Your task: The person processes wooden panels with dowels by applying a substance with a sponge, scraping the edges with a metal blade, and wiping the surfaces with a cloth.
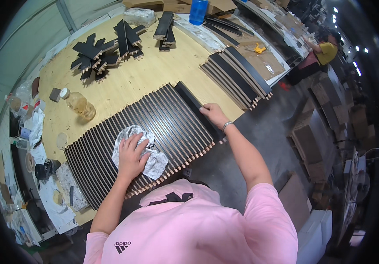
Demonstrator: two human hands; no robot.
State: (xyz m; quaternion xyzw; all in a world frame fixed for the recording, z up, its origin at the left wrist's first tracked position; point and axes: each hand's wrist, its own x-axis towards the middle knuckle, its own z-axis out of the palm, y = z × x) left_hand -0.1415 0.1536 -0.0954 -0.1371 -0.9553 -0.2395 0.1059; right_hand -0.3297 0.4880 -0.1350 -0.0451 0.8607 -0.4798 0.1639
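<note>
My left hand presses a crumpled white-and-grey cloth down from above, with its fingers curled over it and the thumb out to the side. The cloth lies on a row of black slats packed edge to edge, with light wooden pegs at their near ends. At the row's right end, my right hand closes around the edge of a black slat that shows a broader face than the others. Part of that slat is hidden under the hand and wrist.
Behind the row, loose black slats lie in crossed piles on the wooden table. More slats stand at the right edge. A bottle of yellowish liquid is left of the row; a blue container stands far back. Another person works at far right.
</note>
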